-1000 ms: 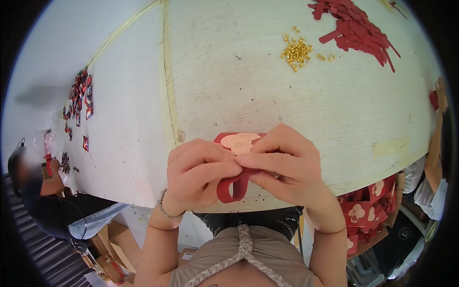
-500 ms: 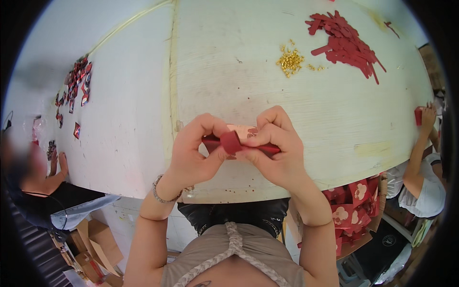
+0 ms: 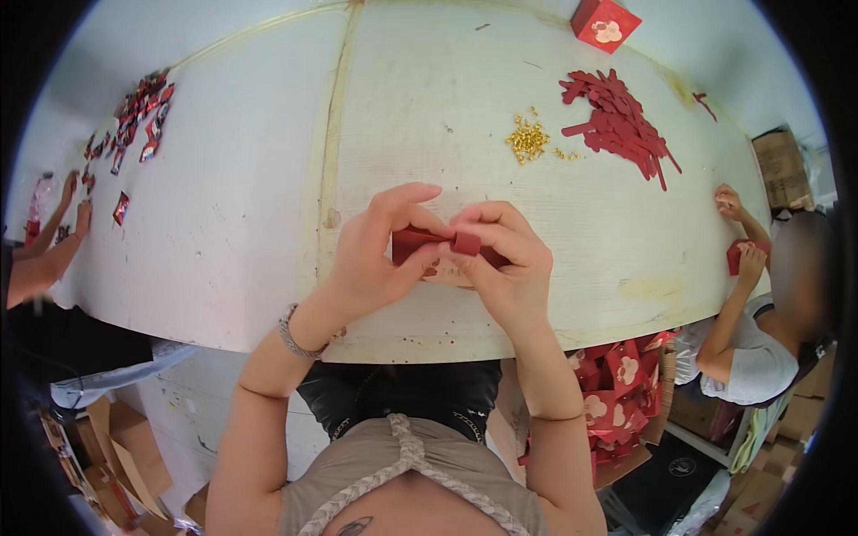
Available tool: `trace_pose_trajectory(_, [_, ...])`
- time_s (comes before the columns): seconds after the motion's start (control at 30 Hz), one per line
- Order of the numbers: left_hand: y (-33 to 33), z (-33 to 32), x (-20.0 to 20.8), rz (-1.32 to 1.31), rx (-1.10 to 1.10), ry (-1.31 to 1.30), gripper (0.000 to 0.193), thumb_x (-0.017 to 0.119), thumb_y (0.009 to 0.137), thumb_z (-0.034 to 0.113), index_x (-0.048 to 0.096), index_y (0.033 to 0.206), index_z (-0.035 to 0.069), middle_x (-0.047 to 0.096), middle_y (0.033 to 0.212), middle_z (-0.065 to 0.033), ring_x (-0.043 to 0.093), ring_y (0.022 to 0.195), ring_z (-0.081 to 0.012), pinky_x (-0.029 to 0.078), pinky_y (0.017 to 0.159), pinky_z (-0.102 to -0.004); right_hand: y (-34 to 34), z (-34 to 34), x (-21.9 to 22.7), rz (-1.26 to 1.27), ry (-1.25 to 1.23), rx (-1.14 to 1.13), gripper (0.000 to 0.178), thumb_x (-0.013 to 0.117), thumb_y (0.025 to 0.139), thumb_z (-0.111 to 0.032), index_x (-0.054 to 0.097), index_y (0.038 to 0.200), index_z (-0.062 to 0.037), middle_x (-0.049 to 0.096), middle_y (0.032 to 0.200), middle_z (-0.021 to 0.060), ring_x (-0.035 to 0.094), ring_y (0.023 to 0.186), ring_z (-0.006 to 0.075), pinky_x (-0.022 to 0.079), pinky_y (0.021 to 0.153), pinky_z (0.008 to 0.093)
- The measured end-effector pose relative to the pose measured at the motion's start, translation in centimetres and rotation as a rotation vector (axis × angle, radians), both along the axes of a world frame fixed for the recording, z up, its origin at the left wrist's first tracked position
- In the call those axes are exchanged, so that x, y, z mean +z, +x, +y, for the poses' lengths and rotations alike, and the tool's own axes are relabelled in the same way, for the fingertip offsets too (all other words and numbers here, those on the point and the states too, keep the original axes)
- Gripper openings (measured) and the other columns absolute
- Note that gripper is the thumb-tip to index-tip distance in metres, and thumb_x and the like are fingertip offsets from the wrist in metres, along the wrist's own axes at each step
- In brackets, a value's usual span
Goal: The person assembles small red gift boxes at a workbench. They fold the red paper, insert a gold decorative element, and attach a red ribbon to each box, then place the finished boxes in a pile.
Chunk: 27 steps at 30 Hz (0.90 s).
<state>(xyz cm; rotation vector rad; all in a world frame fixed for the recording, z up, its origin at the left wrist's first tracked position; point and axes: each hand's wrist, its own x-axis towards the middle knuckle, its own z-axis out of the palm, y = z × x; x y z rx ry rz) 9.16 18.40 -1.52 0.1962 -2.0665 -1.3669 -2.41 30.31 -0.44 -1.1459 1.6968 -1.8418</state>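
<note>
Both hands meet over the near part of the table around a small red paper box (image 3: pixel 413 247) with a pale printed side. My left hand (image 3: pixel 371 246) pinches the box's left side between thumb and fingers, its index finger raised. My right hand (image 3: pixel 511 259) is closed on the right side, thumb and fingertips at a curled red strip (image 3: pixel 466 243) that loops at the top of the box. The fingers hide most of the box, and whether the strip passes through it I cannot tell.
Beyond my hands lie gold fasteners (image 3: pixel 527 141) and a heap of red strips (image 3: pixel 617 125). A finished-looking red box (image 3: pixel 606 25) stands at the far edge. A carton of red boxes (image 3: pixel 621 393) is below right. Co-workers' hands (image 3: pixel 749 259) work at both sides; wrapped red pieces (image 3: pixel 143 112) lie left.
The view has shifted, bringing the far red box into sight. The curled strip has moved from between my hands toward my right fingertips, and my left index finger has lifted.
</note>
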Motion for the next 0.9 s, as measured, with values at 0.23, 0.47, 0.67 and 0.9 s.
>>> trace_pose_trajectory(0.23, [0.1, -0.2, 0.5, 0.053, 0.073, -0.405, 0.04, 0.066, 0.071, -0.007, 0.056, 0.107, 0.008, 0.068, 0.083, -0.0047, 0.066, 0.07, -0.0206, 0.053, 0.06, -0.0266, -0.4, 0.9, -0.2, 0.17, 0.126, -0.008, 0.017, 0.072, 0.067, 0.005, 0.065, 0.08, -0.0034, 0.06, 0.081, 0.0074, 0.061, 0.073, 0.0193, 0.05, 0.058, 0.0264])
trace_pose_trajectory(0.47, [-0.9, 1.7, -0.2, 0.064, -0.156, -0.166, 0.04, 0.072, 0.072, 0.006, 0.057, 0.109, 0.009, 0.068, 0.092, -0.0047, 0.064, 0.074, -0.0262, 0.052, 0.063, -0.0298, -3.1, 5.1, 2.2, 0.36, 0.294, 0.117, 0.01, 0.071, 0.068, 0.0, 0.064, 0.075, -0.0034, 0.057, 0.068, 0.0058, 0.057, 0.06, 0.0213, 0.046, 0.056, 0.0286])
trace_pose_trajectory(0.67, [-4.9, -1.7, 1.2, -0.163, -0.13, -0.484, 0.057, 0.073, 0.074, 0.022, 0.049, 0.124, 0.007, 0.051, 0.127, -0.0118, 0.052, 0.111, -0.0295, 0.047, 0.088, -0.0373, -10.3, 17.7, 13.1, 0.488, 1.224, 0.215, 0.044, 0.075, 0.072, -0.029, 0.065, 0.107, -0.0031, 0.066, 0.083, 0.0144, 0.063, 0.077, 0.0303, 0.048, 0.068, 0.0331])
trace_pose_trajectory(0.9, [-9.9, -2.7, -4.3, -0.305, -0.177, -0.679, 0.057, 0.073, 0.072, 0.019, 0.049, 0.122, 0.004, 0.045, 0.13, -0.0167, 0.044, 0.12, -0.0363, 0.033, 0.102, -0.0467, -31.4, -0.1, 7.6, 0.983, 0.645, -0.301, 0.058, 0.068, 0.079, -0.015, 0.045, 0.131, -0.0013, 0.062, 0.109, 0.0164, 0.059, 0.071, 0.0216, 0.047, 0.071, 0.0304])
